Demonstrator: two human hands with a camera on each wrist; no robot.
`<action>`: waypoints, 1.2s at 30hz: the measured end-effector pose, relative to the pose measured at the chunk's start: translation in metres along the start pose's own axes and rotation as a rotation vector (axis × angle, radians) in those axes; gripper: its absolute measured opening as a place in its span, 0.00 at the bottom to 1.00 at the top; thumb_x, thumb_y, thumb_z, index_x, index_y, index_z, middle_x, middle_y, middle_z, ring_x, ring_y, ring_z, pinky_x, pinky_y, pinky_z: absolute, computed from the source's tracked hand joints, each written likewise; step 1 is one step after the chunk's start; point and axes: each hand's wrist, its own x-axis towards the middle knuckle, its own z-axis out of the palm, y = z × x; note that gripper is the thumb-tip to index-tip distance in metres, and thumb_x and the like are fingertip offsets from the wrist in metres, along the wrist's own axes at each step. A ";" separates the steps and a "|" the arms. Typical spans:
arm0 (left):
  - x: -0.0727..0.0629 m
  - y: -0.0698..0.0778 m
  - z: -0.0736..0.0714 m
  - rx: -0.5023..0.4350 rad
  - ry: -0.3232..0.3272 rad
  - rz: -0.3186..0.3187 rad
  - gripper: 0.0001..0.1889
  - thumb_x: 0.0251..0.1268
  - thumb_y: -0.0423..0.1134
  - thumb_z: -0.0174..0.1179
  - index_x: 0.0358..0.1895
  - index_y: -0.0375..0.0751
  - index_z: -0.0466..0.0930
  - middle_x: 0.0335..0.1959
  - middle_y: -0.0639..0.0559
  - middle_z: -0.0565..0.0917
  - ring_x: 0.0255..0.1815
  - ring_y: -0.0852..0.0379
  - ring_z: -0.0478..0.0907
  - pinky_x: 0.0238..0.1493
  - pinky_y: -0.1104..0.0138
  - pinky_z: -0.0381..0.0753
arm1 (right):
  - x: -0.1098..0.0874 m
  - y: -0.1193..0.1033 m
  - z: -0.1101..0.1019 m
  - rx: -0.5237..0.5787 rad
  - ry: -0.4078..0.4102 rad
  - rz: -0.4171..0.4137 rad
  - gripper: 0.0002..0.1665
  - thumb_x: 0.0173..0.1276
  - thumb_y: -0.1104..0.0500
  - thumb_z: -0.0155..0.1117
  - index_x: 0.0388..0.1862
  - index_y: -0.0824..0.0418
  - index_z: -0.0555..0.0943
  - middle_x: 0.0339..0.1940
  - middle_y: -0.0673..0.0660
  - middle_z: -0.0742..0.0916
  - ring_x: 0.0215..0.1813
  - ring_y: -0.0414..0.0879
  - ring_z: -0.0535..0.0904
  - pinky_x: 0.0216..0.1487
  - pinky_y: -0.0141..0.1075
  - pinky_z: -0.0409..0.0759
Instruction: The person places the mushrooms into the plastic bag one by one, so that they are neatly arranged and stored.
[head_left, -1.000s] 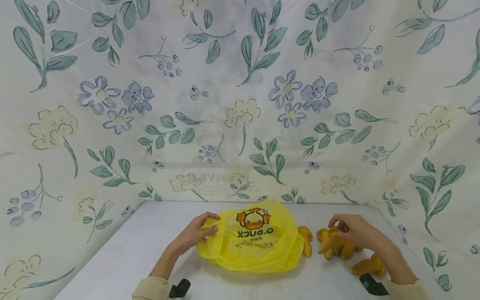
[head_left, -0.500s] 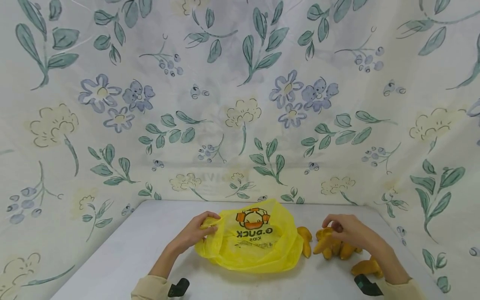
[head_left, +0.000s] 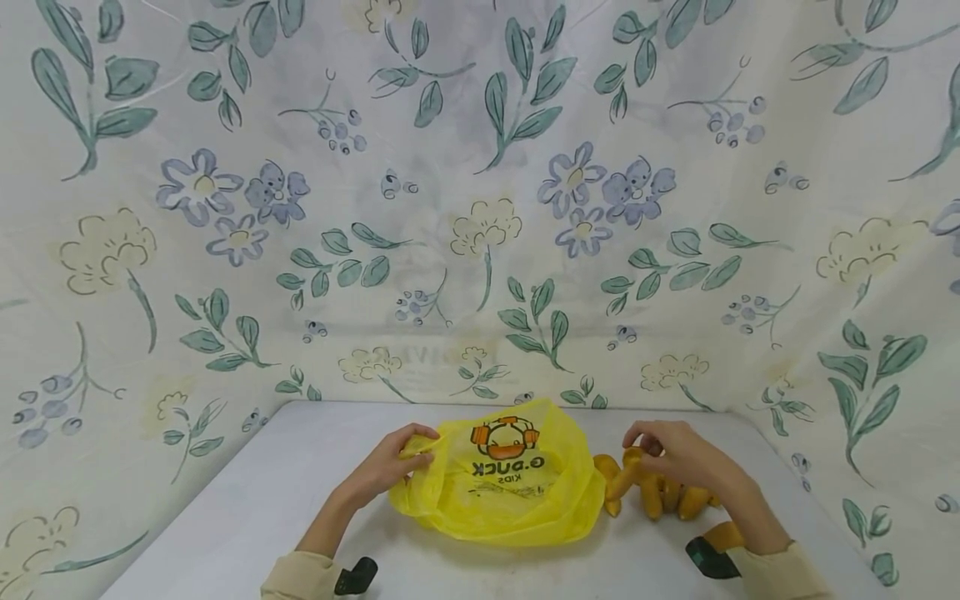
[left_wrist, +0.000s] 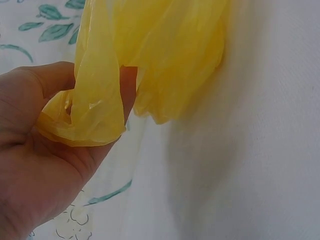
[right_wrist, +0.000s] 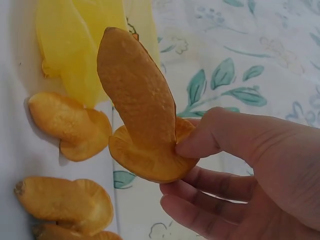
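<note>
My left hand point(head_left: 396, 458) grips the gathered edge of a yellow plastic bag point(head_left: 517, 508), printed with a duck. In the left wrist view the bag's thin film point(left_wrist: 170, 55) passes between thumb and fingers. Just right of the bag, my right hand point(head_left: 678, 457) pinches an orange-brown mushroom point(right_wrist: 137, 90) by its cap, thumb on one side and fingers behind. Its thick stem points away from the palm, toward the bag. Below it in the head view, another mushroom point(head_left: 612, 505) lies against the bag's right side.
Several more mushrooms point(head_left: 651, 500) lie in a cluster on the white table point(head_left: 247, 483) under my right hand. One mushroom point(head_left: 724, 535) is partly hidden by my right wrist. A floral cloth point(head_left: 480, 275) hangs behind the table and along its sides.
My right hand has moved left with the mushroom, from over the cluster to near the bag. My left hand and the bag have stayed almost still.
</note>
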 end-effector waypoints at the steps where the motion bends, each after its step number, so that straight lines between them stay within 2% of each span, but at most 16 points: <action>1: 0.000 0.000 0.000 0.000 0.000 0.000 0.16 0.68 0.39 0.60 0.58 0.46 0.75 0.60 0.44 0.76 0.46 0.50 0.72 0.36 0.63 0.76 | 0.001 -0.001 0.001 -0.005 0.002 -0.014 0.12 0.64 0.65 0.62 0.45 0.54 0.81 0.35 0.48 0.85 0.36 0.41 0.77 0.40 0.33 0.78; 4: 0.000 0.000 0.000 0.003 -0.004 0.002 0.17 0.68 0.39 0.60 0.58 0.46 0.75 0.59 0.44 0.76 0.45 0.51 0.72 0.36 0.63 0.76 | 0.004 -0.003 0.003 -0.002 0.008 -0.036 0.12 0.64 0.65 0.61 0.45 0.54 0.81 0.35 0.48 0.85 0.37 0.41 0.77 0.40 0.33 0.78; 10: 0.000 0.000 0.000 0.004 -0.012 0.005 0.17 0.68 0.39 0.61 0.58 0.46 0.75 0.58 0.44 0.77 0.44 0.51 0.72 0.34 0.64 0.76 | 0.010 -0.005 0.009 0.017 0.019 -0.017 0.12 0.64 0.64 0.62 0.45 0.52 0.81 0.36 0.48 0.85 0.36 0.42 0.76 0.40 0.33 0.78; 16: -0.001 -0.001 0.000 0.002 -0.022 0.013 0.17 0.68 0.40 0.60 0.58 0.45 0.75 0.58 0.43 0.77 0.43 0.52 0.72 0.33 0.64 0.76 | 0.017 -0.010 0.010 0.022 0.039 -0.070 0.11 0.65 0.65 0.61 0.45 0.55 0.81 0.37 0.49 0.86 0.37 0.41 0.77 0.39 0.31 0.79; 22: -0.001 -0.001 0.000 0.006 -0.030 0.020 0.17 0.68 0.39 0.60 0.58 0.45 0.74 0.57 0.42 0.77 0.41 0.54 0.73 0.31 0.66 0.76 | 0.027 -0.017 0.009 0.033 0.060 -0.069 0.11 0.66 0.65 0.62 0.45 0.53 0.81 0.38 0.49 0.86 0.38 0.41 0.77 0.40 0.32 0.80; 30: -0.001 0.001 0.001 0.000 -0.032 0.024 0.17 0.68 0.40 0.60 0.58 0.44 0.74 0.58 0.42 0.77 0.41 0.54 0.72 0.31 0.66 0.76 | 0.039 -0.031 0.012 0.031 0.060 -0.162 0.13 0.65 0.67 0.59 0.46 0.56 0.82 0.38 0.49 0.86 0.37 0.40 0.78 0.42 0.30 0.80; 36: -0.002 -0.001 0.001 0.004 -0.029 0.035 0.17 0.68 0.41 0.61 0.58 0.43 0.74 0.59 0.41 0.76 0.40 0.55 0.72 0.30 0.67 0.76 | 0.047 -0.043 0.021 0.056 0.039 -0.185 0.13 0.64 0.69 0.59 0.45 0.57 0.82 0.37 0.50 0.86 0.37 0.41 0.78 0.41 0.30 0.80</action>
